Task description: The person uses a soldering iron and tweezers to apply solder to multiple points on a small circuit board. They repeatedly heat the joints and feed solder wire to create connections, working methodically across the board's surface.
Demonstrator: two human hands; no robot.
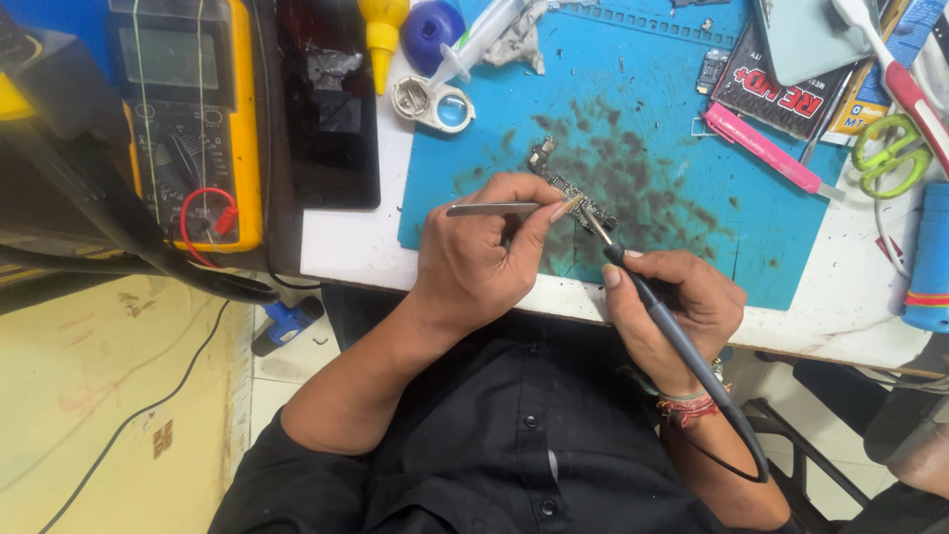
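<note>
A small dark circuit board (pixel 565 184) lies on the stained blue work mat (pixel 633 109). My left hand (pixel 479 257) grips metal tweezers (pixel 491 209), its fingertips resting at the board's near edge. My right hand (pixel 677 307) holds a slim grey soldering iron (pixel 652 302) like a pen, its thin tip touching the board just right of my left fingers. The iron's black cable loops down past my right wrist, which wears thread bracelets.
A yellow multimeter (pixel 188 109) with red lead and a dark phone (pixel 326 99) sit at left. A loupe (pixel 435 102), syringe (pixel 479 38), yellow bottle (pixel 381 35), pink tool (pixel 766 150), green scissors (pixel 890 153) and blue can (pixel 929 257) ring the mat.
</note>
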